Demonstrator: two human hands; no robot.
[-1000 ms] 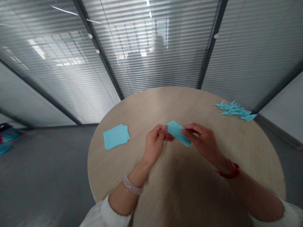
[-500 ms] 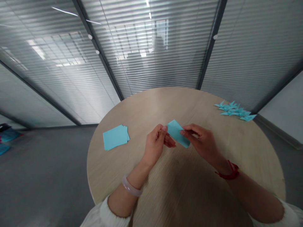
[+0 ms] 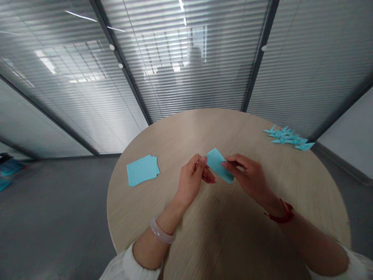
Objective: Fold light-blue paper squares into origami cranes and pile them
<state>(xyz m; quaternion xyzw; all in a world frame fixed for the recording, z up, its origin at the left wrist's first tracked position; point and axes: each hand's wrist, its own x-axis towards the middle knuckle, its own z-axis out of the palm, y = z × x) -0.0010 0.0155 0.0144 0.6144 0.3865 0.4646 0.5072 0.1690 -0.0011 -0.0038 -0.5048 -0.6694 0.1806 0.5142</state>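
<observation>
A folded piece of light-blue origami paper [image 3: 219, 165] is held above the middle of the table, tilted down to the right. My left hand [image 3: 192, 171] pinches its left edge between thumb and forefinger, the other fingers curled beneath. From the opposite side, my right hand [image 3: 247, 173] grips the paper's right edge between thumb and fingertips. A stack of flat light-blue sheets [image 3: 142, 171] lies to the left of my left hand. Several folded paper cranes [image 3: 287, 137] sit in a cluster at the far right of the table.
The round wooden table [image 3: 201, 124] reaches close to a glass partition with blinds [image 3: 192, 85] behind it. Grey floor [image 3: 72, 202] shows to the left. Blurred blue objects [image 3: 10, 167] lie at the far left edge.
Almost nothing differs: both hands keep hold of the paper in the same place, and the whole view has shifted very slightly.
</observation>
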